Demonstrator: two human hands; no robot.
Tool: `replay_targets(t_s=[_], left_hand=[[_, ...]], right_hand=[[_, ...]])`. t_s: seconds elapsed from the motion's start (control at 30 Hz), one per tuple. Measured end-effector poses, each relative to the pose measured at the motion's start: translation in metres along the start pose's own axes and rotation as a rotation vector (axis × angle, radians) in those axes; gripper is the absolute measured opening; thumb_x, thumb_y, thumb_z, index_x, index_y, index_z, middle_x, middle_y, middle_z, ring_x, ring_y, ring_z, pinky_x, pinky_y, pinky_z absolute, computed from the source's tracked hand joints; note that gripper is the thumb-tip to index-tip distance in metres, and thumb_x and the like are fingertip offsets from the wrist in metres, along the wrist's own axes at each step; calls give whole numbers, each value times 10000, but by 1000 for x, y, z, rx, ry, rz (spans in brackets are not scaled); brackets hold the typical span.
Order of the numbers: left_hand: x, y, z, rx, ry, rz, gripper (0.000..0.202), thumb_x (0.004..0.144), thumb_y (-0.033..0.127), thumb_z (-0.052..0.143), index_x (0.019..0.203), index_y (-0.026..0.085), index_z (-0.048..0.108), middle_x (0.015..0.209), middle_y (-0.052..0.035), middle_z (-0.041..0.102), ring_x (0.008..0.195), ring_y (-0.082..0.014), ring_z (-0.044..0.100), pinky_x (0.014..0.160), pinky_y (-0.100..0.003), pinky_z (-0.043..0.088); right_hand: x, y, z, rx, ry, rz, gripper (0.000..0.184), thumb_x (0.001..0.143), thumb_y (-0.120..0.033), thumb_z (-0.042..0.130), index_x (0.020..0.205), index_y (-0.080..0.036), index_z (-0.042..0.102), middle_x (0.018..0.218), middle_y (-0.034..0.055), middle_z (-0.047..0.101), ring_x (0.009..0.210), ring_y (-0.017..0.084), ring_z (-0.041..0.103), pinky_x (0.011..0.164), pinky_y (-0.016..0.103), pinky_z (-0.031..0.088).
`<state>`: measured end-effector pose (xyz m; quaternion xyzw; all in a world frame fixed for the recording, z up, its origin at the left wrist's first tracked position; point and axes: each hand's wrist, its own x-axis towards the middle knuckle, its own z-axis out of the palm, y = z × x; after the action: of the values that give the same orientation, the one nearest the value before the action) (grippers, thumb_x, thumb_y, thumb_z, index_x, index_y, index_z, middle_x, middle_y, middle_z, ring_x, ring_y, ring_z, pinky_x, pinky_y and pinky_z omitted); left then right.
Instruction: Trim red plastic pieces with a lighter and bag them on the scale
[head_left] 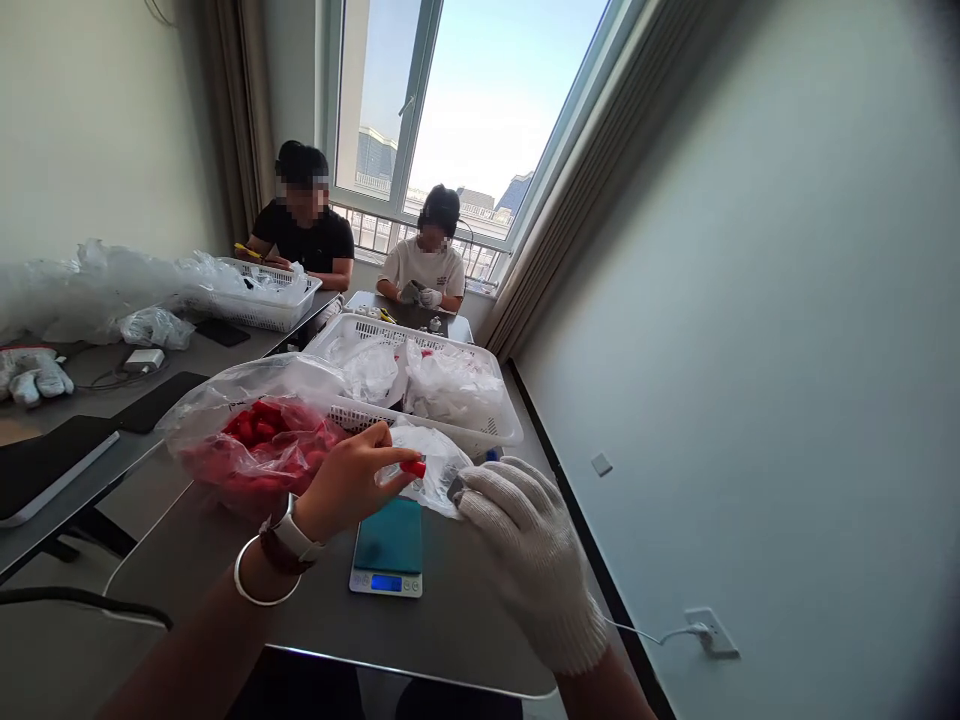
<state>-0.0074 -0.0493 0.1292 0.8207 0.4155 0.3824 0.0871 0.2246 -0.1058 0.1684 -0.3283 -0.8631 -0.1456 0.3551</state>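
My left hand (358, 478), bare, with a watch and bangle at the wrist, pinches a small red piece (413, 467) between thumb and finger. My right hand (529, 540) wears a white knit glove and is closed on a small grey piece (455, 487), mostly hidden by the fingers. Beneath and between the hands is a small digital scale (388, 545) with a teal top and a lit blue display. Behind the fingers lies a crumpled clear plastic bag (439, 455). A large clear bag of red pieces (262, 440) stands left of my left hand.
A white basket (502, 420) with plastic bags stands beyond my hands. On the left table (176, 365) are another white basket (274, 315), a charger (144, 361) and gloves (34, 375). Two people (304, 225) work near the window. The wall (675, 400) rises close on the right.
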Motion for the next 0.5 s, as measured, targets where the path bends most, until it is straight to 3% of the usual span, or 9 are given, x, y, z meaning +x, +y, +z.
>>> replay_targets(t_s=[0.1, 0.2, 0.4, 0.5], left_hand=[[3, 8, -2, -45, -56, -68, 233, 892, 343, 578, 1068, 267, 711, 836, -24, 565, 674, -142, 549, 606, -247, 445], [5, 16, -3, -234, -36, -96, 343, 921, 360, 525, 1241, 254, 589, 939, -43, 578, 774, -171, 552, 714, -289, 472], [5, 33, 17, -817, 12, -96, 668, 913, 688, 224, 1420, 269, 339, 965, -72, 495, 757, -181, 472, 674, -294, 463], [7, 41, 33, -878, 40, -120, 823, 831, 794, 94, 1439, 278, 299, 991, -92, 498, 758, -196, 471, 669, -325, 466]], right_hand=[[-7, -4, -3, 19, 16, 23, 312, 808, -104, 529, 1045, -289, 612, 1123, 23, 668, 1089, 228, 586, 978, 478, 468], [-10, -4, -6, 23, 40, 70, 281, 816, -107, 532, 1019, -284, 616, 1133, 21, 664, 1087, 225, 586, 986, 477, 460], [-3, -10, -6, 152, 123, 215, 181, 838, -117, 560, 938, -256, 619, 1080, 32, 676, 1031, 206, 616, 915, 428, 509], [1, -16, -1, 218, 160, 281, 143, 831, -126, 576, 894, -251, 612, 1127, 42, 654, 1045, 203, 619, 890, 404, 524]])
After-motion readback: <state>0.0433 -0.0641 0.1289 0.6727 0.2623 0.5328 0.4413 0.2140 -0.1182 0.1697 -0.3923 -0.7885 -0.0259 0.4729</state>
